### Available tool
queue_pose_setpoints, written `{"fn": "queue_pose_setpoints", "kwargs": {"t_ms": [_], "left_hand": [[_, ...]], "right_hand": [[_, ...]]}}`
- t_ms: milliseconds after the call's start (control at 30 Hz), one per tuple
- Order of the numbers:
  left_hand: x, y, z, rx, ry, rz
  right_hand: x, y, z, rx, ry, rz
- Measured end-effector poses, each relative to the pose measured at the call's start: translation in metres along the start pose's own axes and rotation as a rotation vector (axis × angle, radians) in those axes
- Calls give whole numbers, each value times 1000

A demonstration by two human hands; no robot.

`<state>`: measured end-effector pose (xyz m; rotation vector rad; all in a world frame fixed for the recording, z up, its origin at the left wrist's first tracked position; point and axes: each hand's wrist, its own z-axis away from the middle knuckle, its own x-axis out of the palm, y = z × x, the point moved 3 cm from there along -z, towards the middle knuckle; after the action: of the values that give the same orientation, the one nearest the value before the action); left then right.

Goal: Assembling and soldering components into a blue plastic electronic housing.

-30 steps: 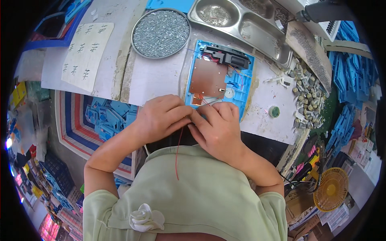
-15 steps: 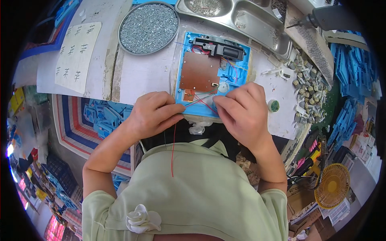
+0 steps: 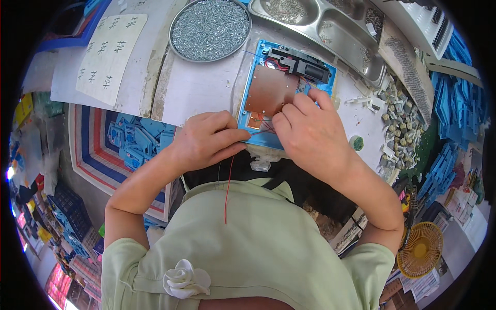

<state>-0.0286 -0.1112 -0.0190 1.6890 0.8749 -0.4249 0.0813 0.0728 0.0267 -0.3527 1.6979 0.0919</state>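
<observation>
In front of me lies a light blue plastic housing (image 3: 266, 140) with a brown circuit board (image 3: 271, 88) across its middle. A black module (image 3: 302, 66) with thin wires sits along its far edge. My left hand (image 3: 211, 138) is closed at the housing's near left corner, pinching thin wires between thumb and finger. From that pinch a red wire (image 3: 227, 194) hangs down in front of my shirt, with a dark one beside it. My right hand (image 3: 312, 137) reaches over the housing's right side, fingers curled. Its fingertips and anything in them are hidden.
A round tray of small screws (image 3: 211, 31) stands at the far left, beside a steel compartment tray (image 3: 330, 26). Several small metal-and-white parts (image 3: 400, 124) lie heaped on the right, near a green round piece (image 3: 356, 142). Blue plastic parts (image 3: 137, 137) fill a striped bag below left.
My right hand has moved up from the near edge to over the housing's right side. My left hand keeps its pinch on the wires. The whole view has shifted slightly.
</observation>
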Motion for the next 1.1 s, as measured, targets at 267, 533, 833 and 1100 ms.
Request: {"fn": "queue_pose_setpoints", "kwargs": {"t_ms": [267, 533, 833, 1100], "left_hand": [[-1, 1, -1, -46, -24, -2], [1, -2, 3, -28, 0, 30], [6, -4, 6, -27, 24, 47], [-2, -9, 3, 60, 14, 10]], "right_hand": [[-9, 10, -1, -124, -94, 49], [-17, 31, 18, -16, 37, -55], [-16, 30, 39, 177, 133, -207], [-11, 35, 46, 175, 190, -257]]}}
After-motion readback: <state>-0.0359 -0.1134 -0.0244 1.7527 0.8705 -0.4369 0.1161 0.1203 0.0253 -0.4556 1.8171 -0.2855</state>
